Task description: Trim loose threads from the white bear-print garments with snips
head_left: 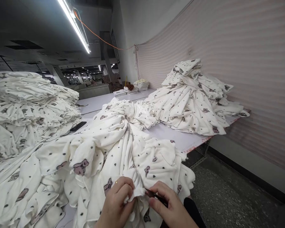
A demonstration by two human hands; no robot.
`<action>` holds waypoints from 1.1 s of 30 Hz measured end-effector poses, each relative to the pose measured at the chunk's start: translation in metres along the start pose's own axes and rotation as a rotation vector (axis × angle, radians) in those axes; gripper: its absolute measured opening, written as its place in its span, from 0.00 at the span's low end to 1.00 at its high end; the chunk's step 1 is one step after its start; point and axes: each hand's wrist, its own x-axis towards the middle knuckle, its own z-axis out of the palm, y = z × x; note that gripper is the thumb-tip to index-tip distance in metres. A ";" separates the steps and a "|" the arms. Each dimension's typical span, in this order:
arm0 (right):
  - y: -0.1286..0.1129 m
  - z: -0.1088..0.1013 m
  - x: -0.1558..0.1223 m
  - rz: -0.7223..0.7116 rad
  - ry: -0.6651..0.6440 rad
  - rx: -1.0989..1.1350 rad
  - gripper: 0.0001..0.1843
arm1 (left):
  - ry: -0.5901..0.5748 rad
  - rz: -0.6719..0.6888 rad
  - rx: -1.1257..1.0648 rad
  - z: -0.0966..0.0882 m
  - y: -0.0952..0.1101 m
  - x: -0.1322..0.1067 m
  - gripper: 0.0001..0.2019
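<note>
Bench runs along the wall, white, largely covered with printed white fabric. Stack at far left is folded and squared, and reads as finished pieces. Heap at the far right end lies loose and unsorted, so by appearance that much is not yet handled. By bulk, I judge the work near halfway. Cloth in the middle is spread and rumpled, trailing from the bench centre down to the near edge, where both hands meet it. Left hand is clenched on a gathered fold of this cloth, thumb and fingers pinching it. Right hand, just beside it, grips a small dark tool whose tip touches the pinched fold; its type cannot be told. Phone lies flat beside the stack.
</note>
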 end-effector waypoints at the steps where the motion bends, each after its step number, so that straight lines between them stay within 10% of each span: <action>1: -0.002 -0.001 0.000 0.014 0.008 -0.022 0.08 | -0.001 -0.004 0.002 0.000 0.000 0.001 0.12; 15: 0.001 0.009 -0.002 0.037 0.150 -0.158 0.10 | -0.059 -0.032 -0.023 -0.010 0.007 0.008 0.10; 22: 0.012 0.025 0.021 0.013 0.273 -0.099 0.06 | -0.265 -0.510 -0.215 -0.023 0.013 0.029 0.09; 33: 0.011 0.035 0.015 -0.142 0.412 -0.191 0.11 | -0.068 -0.843 -0.547 -0.012 0.017 0.037 0.18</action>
